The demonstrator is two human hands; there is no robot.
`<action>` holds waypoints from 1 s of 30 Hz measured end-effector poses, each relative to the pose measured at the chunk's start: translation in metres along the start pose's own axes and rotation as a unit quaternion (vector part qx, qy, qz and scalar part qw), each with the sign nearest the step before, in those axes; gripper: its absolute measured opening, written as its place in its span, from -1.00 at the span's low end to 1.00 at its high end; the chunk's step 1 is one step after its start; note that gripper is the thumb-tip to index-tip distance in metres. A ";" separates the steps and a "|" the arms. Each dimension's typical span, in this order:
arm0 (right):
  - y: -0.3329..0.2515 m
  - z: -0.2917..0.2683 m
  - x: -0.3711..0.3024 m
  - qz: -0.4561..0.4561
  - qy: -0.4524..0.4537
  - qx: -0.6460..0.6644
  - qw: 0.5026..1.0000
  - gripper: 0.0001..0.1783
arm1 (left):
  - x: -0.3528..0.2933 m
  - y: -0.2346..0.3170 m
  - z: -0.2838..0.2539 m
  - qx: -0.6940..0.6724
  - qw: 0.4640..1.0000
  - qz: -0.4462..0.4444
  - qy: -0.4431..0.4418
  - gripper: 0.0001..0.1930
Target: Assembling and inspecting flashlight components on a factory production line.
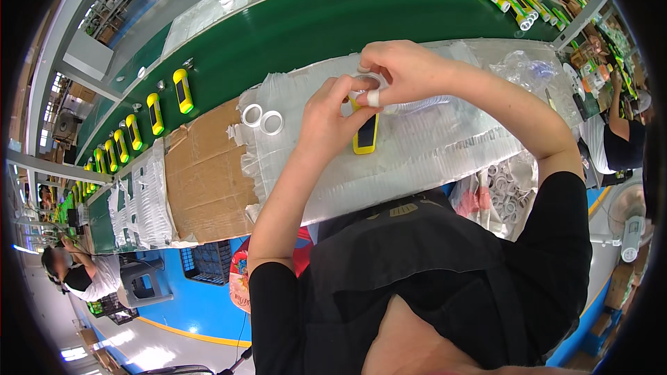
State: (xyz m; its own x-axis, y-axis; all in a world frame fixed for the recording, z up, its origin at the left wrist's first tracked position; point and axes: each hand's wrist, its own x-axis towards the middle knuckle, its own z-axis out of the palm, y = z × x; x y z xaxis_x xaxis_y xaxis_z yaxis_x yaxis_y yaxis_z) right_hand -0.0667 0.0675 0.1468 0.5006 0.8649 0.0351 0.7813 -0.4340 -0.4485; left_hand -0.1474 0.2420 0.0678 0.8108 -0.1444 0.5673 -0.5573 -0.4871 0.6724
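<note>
Just past 12 o'clock from the middle of the view, the left hand (329, 112) and the right hand (394, 78) meet over the upper end of a yellow light (365, 142), above the plastic-covered bench (326, 191). Both hands appear to grasp a white ring (369, 78), the left with curled fingers at its 9 o'clock side, the right with its thumb and fingers about its 3 o'clock side. The light's dark panel faces up and its lower end points toward 6 o'clock; whether a finger also grips the light, or the bench bears it, I cannot tell.

The step in hand looks like fitting the ring at the head of the light. The next move would call for keeping the ring square to the light and pressing evenly, since a tilted ring could catch; the fingers hide whether it is seated.

At 10 o'clock two loose rings (262, 119) lie side by side within easy reach. Near 9 o'clock stretches a sheet of cardboard (208, 173), and beyond it a row of lights (153, 112) stands along the green belt (299, 38). Between 1 and 2 o'clock lie more lights (520, 10); at 2 o'clock a crumpled clear bag (524, 69) takes up bench space. Just past 3 o'clock a heap of rings (501, 194) sits below the bench edge, partly behind the right arm
</note>
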 end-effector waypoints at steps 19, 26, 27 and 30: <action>-0.026 0.003 -0.027 -0.353 0.155 0.026 0.922 -0.51 | -0.032 0.039 -0.045 -0.503 0.715 -0.262 -0.409 -0.06; 0.063 0.067 0.079 -0.030 0.294 0.093 0.951 -0.67 | 0.018 -0.074 -0.036 -0.011 0.969 -0.200 -0.143 -0.25; 0.075 0.070 0.085 -0.036 0.317 0.062 0.946 -0.68 | 0.021 -0.094 -0.038 0.009 0.982 -0.144 -0.120 -0.26; 0.148 0.058 0.107 0.052 0.397 0.111 0.910 -0.68 | 0.035 -0.149 -0.085 0.155 0.984 -0.086 0.020 -0.23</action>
State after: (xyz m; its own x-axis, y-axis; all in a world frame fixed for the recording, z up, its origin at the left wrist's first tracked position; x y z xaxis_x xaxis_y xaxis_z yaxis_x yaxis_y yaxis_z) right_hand 0.0811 0.1101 0.0326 0.7483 0.3293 0.5759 0.6634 -0.3663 -0.6525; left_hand -0.0512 0.3828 0.0274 0.8771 -0.0051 0.4803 -0.3259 -0.7410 0.5872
